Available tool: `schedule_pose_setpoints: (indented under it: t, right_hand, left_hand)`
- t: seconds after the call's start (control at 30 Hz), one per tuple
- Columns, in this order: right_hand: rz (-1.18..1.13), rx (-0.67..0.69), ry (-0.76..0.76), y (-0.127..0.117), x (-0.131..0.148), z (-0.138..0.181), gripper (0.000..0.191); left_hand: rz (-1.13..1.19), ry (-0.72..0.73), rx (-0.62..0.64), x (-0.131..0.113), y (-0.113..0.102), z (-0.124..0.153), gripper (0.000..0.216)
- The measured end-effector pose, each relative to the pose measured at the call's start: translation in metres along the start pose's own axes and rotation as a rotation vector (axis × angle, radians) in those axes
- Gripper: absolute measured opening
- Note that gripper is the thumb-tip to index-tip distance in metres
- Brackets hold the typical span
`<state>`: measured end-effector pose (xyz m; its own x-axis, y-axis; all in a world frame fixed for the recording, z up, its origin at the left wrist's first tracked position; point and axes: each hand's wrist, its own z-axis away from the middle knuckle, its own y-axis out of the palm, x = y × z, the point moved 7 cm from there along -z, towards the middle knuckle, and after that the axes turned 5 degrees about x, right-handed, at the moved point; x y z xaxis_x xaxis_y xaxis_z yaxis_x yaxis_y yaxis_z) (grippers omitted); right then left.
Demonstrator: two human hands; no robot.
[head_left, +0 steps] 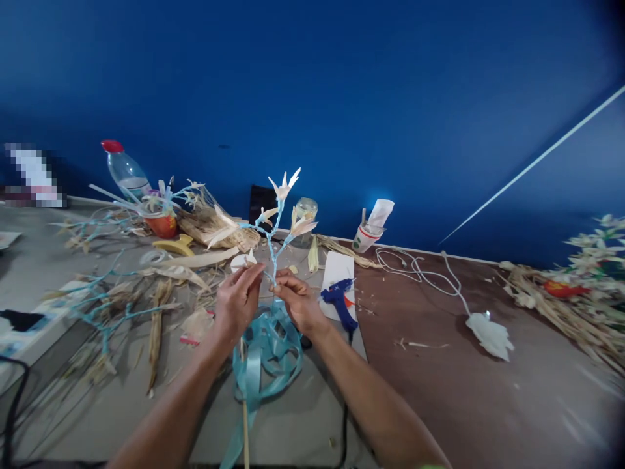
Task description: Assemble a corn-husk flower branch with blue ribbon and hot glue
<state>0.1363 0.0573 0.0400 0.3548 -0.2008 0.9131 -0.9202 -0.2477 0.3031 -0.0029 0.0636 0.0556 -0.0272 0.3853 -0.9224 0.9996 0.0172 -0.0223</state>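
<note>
A handmade flower branch (273, 244) stands upright between my hands, its stems wrapped in light blue ribbon and tipped with pale, husk-like petals. My right hand (300, 298) pinches the main stem near its lower part. Just beside it, the closed fingers of my left hand (239, 301) grip a low side stem of the same branch. A white petal piece (243, 260) shows behind the left fingertips. Below both hands hangs or lies a loose heap of shiny light blue ribbon (273, 355). A thin wooden stick (245, 423) runs down from the ribbon toward the table's front edge.
A blue glue gun (340, 303) lies on white paper right of my hands. Blue-wrapped stems (105, 319) and dried husks (155, 332) cover the left side. Behind stand a bottle (125, 170), an orange-red cup (161, 225) and a white cup (367, 236). A white cable (439, 283) lies right.
</note>
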Motion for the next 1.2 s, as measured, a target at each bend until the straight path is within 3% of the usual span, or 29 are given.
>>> schedule_pose_setpoints:
  t: [0.3, 0.57, 0.67, 0.77, 1.03, 1.2]
  right_hand:
    - [-0.035, 0.042, 0.049, 0.006, -0.011, 0.003, 0.005]
    - [0.066, 0.007, -0.004, -0.005, 0.0, -0.002, 0.005]
    - [0.176, -0.019, -0.04, -0.009, 0.005, -0.002, 0.005]
    - [0.314, -0.022, -0.091, -0.008, 0.011, 0.0, 0.007]
    - [0.361, 0.1, -0.057, 0.009, 0.011, 0.003, 0.009]
    - [0.143, 0.069, 0.036, 0.004, -0.003, 0.002, 0.008]
  left_hand:
    - [0.088, -0.08, -0.11, 0.008, -0.006, 0.002, 0.024]
    - [0.4, -0.141, -0.085, -0.008, 0.011, 0.009, 0.059]
    - [0.437, -0.183, -0.095, -0.009, 0.014, 0.011, 0.039]
    - [0.492, -0.318, -0.065, 0.003, 0.019, 0.009, 0.015]
    - [0.801, -0.627, 0.037, 0.034, 0.019, 0.005, 0.02]
    - [0.991, -0.631, 0.181, 0.025, 0.022, 0.001, 0.013]
